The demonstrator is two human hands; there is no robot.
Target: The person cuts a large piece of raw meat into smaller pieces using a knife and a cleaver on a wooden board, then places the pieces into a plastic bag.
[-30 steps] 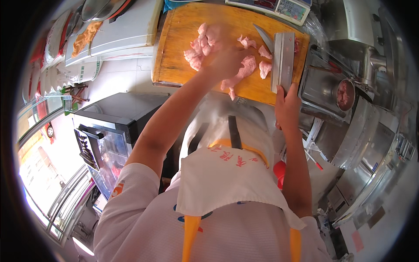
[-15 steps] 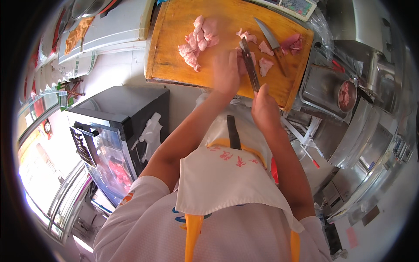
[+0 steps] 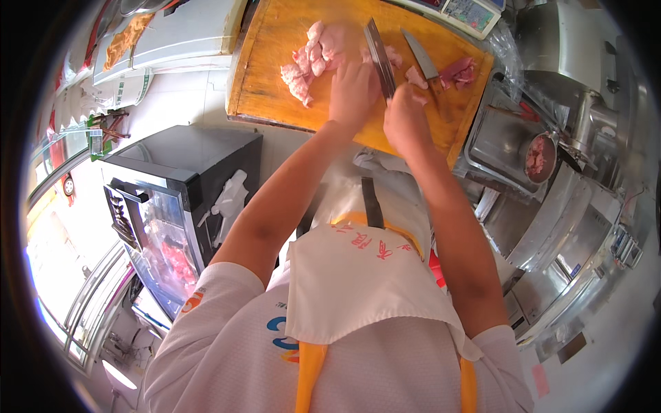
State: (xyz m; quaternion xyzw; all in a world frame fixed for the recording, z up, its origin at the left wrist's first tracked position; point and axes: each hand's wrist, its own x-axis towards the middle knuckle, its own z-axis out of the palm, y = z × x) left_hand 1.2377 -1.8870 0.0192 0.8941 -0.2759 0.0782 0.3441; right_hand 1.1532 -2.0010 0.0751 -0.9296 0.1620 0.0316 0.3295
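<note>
On the wooden cutting board (image 3: 265,76), my left hand (image 3: 352,93) bends its fingers down over raw meat, which it largely hides. My right hand (image 3: 405,122) grips a cleaver (image 3: 379,55), seen nearly edge-on beside the left fingers. A pile of pale pink meat pieces (image 3: 301,81) lies left of my hands, and small pieces (image 3: 416,77) sit right of the cleaver. A pointed knife (image 3: 421,54) with a wooden handle rests farther right, near darker red meat (image 3: 460,70).
A metal tray (image 3: 485,134) with a bowl of minced meat (image 3: 538,157) adjoins the board's right, near a steel grinder (image 3: 592,120). A scale (image 3: 468,17) stands behind the board, a white chest (image 3: 172,41) to its left. A glass-doored cabinet (image 3: 165,227) is at lower left.
The cleaver, earlier lying flat at the board's right with my right hand on it, has swung left and turned edge-on beside my left hand, uncovering red meat. My left hand's fingers have shifted over the meat.
</note>
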